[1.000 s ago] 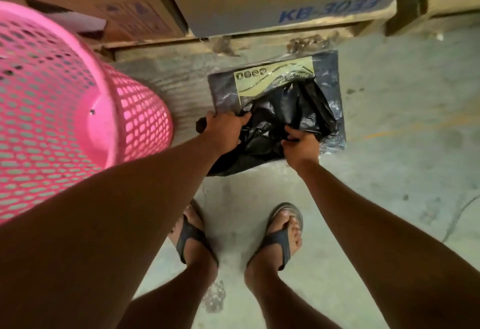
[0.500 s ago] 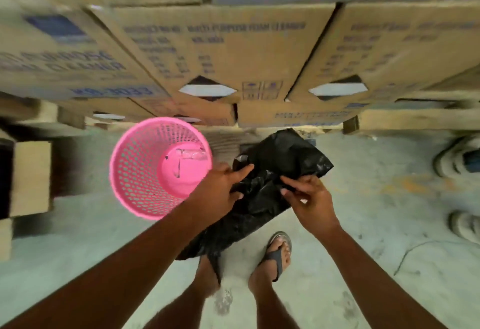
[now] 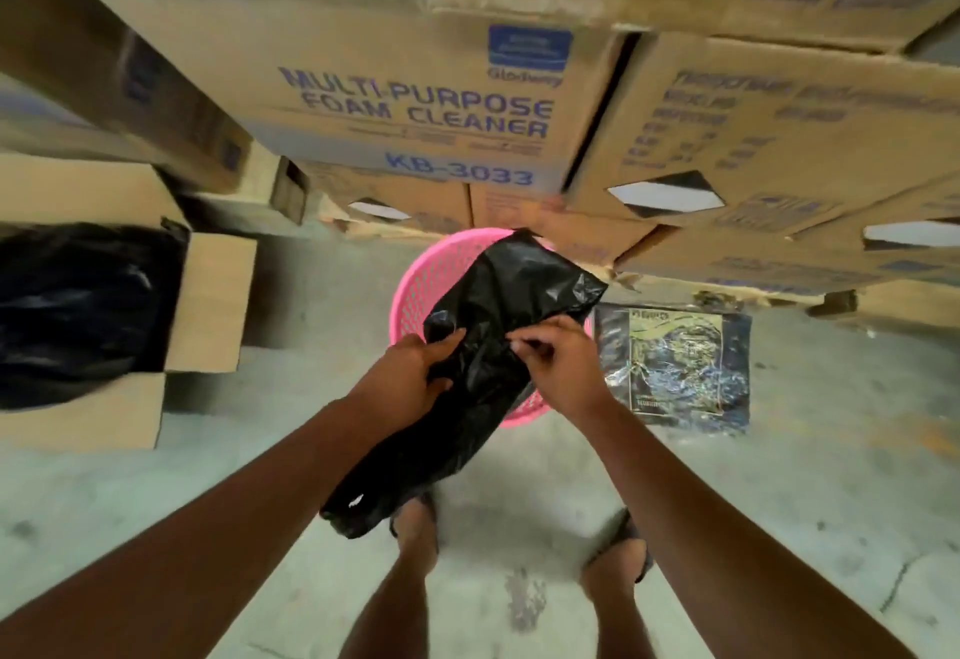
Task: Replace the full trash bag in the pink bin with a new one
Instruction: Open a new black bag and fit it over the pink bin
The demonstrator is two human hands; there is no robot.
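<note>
A folded black trash bag [image 3: 498, 315] hangs in front of me, held by both hands. My left hand [image 3: 410, 377] grips its left edge and my right hand [image 3: 558, 354] pinches its right edge. The bag's lower end [image 3: 363, 507] dangles toward my feet. The pink mesh bin [image 3: 426, 284] stands on the floor behind the bag, which hides most of it. The pack of bags [image 3: 675, 367] lies flat on the concrete to the right of the bin.
Stacked cardboard boxes [image 3: 431, 123] form a wall just beyond the bin. At the left, an open carton [image 3: 208, 305] holds a black bag [image 3: 78, 305]. My sandalled feet [image 3: 415, 528] stand on the concrete floor [image 3: 779, 502].
The bag has been lifted off the pack on the floor and raised in front of the bin. The view has risen and swung, so the bin now sits behind the bag.
</note>
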